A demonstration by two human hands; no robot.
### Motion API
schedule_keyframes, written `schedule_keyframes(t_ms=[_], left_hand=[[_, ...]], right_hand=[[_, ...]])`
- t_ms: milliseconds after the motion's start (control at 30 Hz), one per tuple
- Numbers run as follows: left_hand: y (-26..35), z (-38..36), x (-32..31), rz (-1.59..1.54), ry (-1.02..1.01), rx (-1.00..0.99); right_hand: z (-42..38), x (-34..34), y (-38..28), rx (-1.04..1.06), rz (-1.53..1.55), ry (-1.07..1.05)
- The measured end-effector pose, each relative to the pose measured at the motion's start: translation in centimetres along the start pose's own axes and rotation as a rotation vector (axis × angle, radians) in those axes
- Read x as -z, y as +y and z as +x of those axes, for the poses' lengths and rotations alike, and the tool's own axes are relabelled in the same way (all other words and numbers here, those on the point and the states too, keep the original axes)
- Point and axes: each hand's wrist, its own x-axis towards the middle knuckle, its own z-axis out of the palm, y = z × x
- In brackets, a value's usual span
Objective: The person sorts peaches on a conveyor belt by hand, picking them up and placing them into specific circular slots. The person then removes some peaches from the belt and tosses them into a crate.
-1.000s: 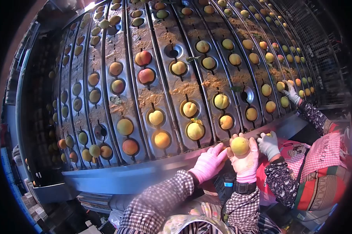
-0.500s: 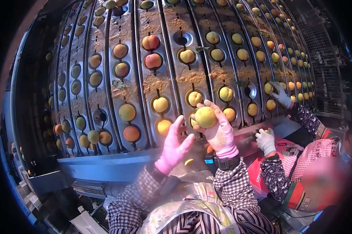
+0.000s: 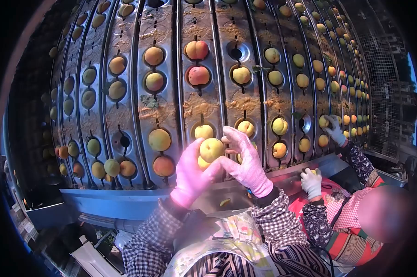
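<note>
My left hand (image 3: 190,171), in a pink glove, is closed on a yellow-green peach (image 3: 212,150) held over the metal plates. Close to its right side is my right hand (image 3: 246,161), also gloved, with the fingers spread and curved toward the fruit and the thumb near my left thumb. Just behind the held fruit, another yellow peach (image 3: 203,131) rests in a round cup, and one more below it is partly hidden by my hands. A yellow peach (image 3: 246,128) sits beyond my right fingertips.
Rows of metal plates (image 3: 199,108) with round cups carry many peaches, with brown residue between. A blue and metal ledge (image 3: 125,203) runs along the near edge, and a leaf (image 3: 225,202) lies on it. At right, a co-worker's white-gloved hands (image 3: 335,131) reach over the plates and ledge.
The yellow-green peach has passed from my right hand to my left and moved left and slightly down. My right fingers have opened away from it. The rows appear shifted to the right and down.
</note>
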Motion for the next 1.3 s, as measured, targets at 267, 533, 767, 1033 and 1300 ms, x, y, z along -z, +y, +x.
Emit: schedule_keyframes(t_ms=[267, 533, 767, 1033, 1300], left_hand=[[-4.0, 0.2, 5.2, -0.258, -0.142, 0.336], [-0.2, 3.3, 8.9, -0.457, -0.092, 0.515], [1.5, 1.9, 13.9, -0.250, 0.072, 0.373], [-6.0, -9.3, 21.1, -0.001, 0.776, 0.237], [-7.3, -14.5, 22.1, 0.156, 0.812, 0.370]], right_hand=[[5.5, -3.6, -2.5, 0.263, -0.495, -0.378], [7.9, -6.9, -3.3, 0.183, -0.816, -0.492], [14.2, -0.7, -2.6, 0.311, -0.608, 0.057], [27.4, 8.4, 2.5, 0.128, -0.860, 0.392], [29.0, 9.4, 4.5, 0.024, -1.280, 0.357]])
